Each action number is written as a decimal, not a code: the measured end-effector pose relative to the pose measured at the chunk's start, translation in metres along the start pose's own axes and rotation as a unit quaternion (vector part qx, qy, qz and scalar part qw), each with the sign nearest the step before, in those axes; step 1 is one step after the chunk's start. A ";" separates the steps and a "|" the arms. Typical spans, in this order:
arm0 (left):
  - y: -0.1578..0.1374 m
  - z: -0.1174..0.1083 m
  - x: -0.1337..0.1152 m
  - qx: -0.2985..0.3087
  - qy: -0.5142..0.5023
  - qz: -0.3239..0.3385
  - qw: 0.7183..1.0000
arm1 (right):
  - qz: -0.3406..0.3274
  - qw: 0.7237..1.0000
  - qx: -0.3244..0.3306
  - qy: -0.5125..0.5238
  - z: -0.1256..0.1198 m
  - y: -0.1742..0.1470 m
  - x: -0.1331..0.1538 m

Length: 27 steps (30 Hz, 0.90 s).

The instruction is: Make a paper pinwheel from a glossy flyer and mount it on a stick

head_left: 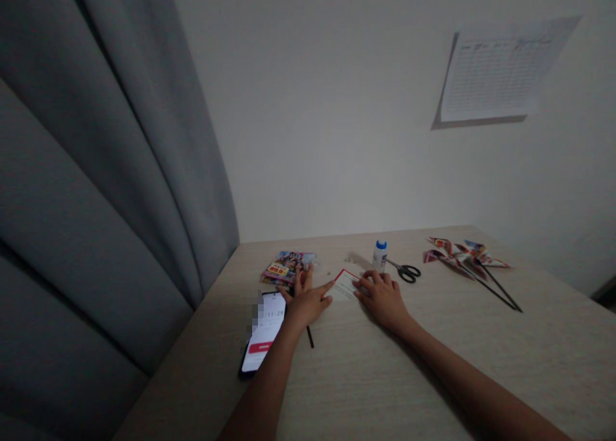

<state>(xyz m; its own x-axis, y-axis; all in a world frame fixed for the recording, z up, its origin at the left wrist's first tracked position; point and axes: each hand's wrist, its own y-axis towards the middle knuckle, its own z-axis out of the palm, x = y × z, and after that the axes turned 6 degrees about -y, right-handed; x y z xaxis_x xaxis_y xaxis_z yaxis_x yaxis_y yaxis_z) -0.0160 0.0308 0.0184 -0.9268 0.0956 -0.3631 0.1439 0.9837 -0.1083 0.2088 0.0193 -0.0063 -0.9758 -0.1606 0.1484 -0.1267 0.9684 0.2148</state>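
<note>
A small square of paper (344,285), pale with printed lines and a red edge, lies on the table between my hands, turned like a diamond. My left hand (305,301) has its fingers spread, one of them touching the paper's left side. The other fingers reach toward a stack of colourful printed sheets (289,266). Across the paper's right side rests my right hand (382,298), fingers apart and slightly bent, pressing it down. A thin dark stick (310,337) shows partly under my left hand. Behind my right hand stands a white glue bottle (379,256) with a blue cap.
Black-handled scissors (408,273) lie right of the bottle. Farther right are paper pinwheels (464,256) on dark sticks. A lit phone (264,332) lies beside my left forearm. A grey curtain (158,139) hangs at the left; a printed sheet (495,75) is on the wall.
</note>
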 end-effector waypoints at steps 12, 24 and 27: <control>-0.004 -0.008 0.007 0.016 -0.004 -0.033 0.999 | -0.003 1.000 -0.001 0.002 -0.002 -0.002 0.000; -0.007 -0.019 0.018 0.043 0.006 -0.046 0.998 | -0.001 1.000 0.002 -0.008 -0.003 -0.002 0.000; -0.008 -0.021 0.020 0.054 0.009 -0.045 0.997 | -0.001 1.000 0.002 -0.009 -0.003 -0.002 0.000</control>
<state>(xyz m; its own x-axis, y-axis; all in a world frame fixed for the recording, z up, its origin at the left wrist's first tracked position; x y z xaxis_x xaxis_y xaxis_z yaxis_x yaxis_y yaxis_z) -0.0433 0.0286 0.0314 -0.9435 0.0114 -0.3310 0.0956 0.9662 -0.2393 0.2094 0.0168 -0.0042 -0.9786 -0.1585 0.1312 -0.1288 0.9691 0.2103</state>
